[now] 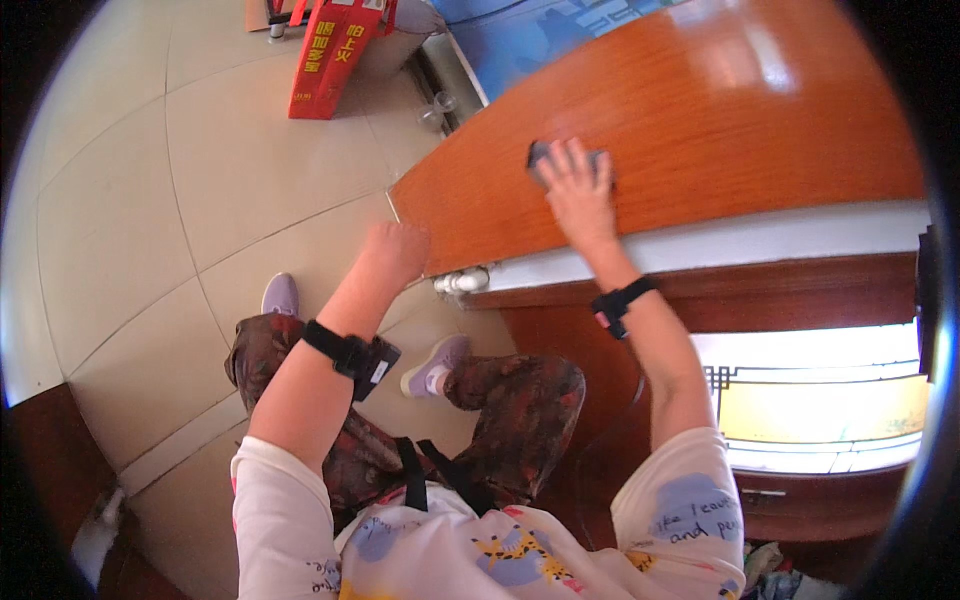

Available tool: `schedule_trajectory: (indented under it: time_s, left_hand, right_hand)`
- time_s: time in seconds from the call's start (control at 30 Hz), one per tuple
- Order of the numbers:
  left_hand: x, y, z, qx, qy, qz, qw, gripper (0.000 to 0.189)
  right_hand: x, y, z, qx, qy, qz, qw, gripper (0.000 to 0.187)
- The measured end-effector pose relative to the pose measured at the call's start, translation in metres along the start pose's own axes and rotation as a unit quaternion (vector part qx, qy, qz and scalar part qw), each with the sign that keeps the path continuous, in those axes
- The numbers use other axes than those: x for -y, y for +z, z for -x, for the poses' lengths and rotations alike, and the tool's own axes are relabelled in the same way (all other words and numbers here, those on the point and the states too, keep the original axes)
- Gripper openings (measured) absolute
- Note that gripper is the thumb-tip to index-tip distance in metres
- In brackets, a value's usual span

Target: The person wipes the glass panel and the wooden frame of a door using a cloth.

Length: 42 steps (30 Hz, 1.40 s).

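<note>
My right hand (581, 199) lies palm down over a small dark grey cloth or pad (538, 154) on a glossy reddish-brown wooden top (697, 127). Its fingers are spread across the pad and hide much of it. At the near left corner of the wood, my left hand (399, 251) looks curled and is blurred. The fingers there are hidden, so I cannot tell whether it touches the edge. Each forearm wears a black strap with a small device.
A red carton (322, 82) bearing writing stands on the tiled floor (112, 225) at upper left. Clear round objects (437, 111) lie beside the wood's far edge. White pipe fittings (461, 281) sit below the near corner. A bright lit panel (817, 397) is at right.
</note>
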<state>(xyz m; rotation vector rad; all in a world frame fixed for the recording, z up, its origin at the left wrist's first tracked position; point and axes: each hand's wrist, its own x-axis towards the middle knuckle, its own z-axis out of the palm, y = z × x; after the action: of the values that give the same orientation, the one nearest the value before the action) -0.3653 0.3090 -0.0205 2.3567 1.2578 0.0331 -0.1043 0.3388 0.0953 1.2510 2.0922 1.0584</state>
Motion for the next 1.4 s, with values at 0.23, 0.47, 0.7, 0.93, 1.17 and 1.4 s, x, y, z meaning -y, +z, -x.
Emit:
schedule_trajectory:
  time_s: [0.23,0.47,0.7,0.93,1.17,1.4]
  left_hand:
    - [0.003,0.001,0.007,-0.041,-0.007,0.005,0.999,0.028]
    - [0.004,-0.002,0.004,0.011,-0.014,0.026,1.000,0.028]
    - [0.005,0.006,-0.003,0.044,-0.030,0.029,0.998,0.027]
    - [0.005,0.006,0.006,-0.027,-0.009,0.051,0.998,0.023]
    - [-0.002,0.004,0.011,-0.037,-0.023,0.055,0.998,0.018]
    - [0.002,-0.001,0.013,-0.018,-0.030,0.034,0.999,0.018]
  right_hand:
    - [0.088,0.075,-0.002,0.086,-0.185,-0.048,0.978,0.042]
    - [-0.029,0.005,-0.080,-0.039,0.035,0.015,0.998,0.057]
    - [-0.269,-0.106,-0.124,-0.368,0.181,0.116,0.905,0.048]
    - [-0.134,-0.069,-0.154,-0.270,0.255,0.153,0.916,0.043]
    - [0.069,0.054,-0.113,0.011,-0.007,0.020,1.000,0.054]
    - [0.122,0.092,-0.018,0.099,-0.170,-0.065,0.978,0.049]
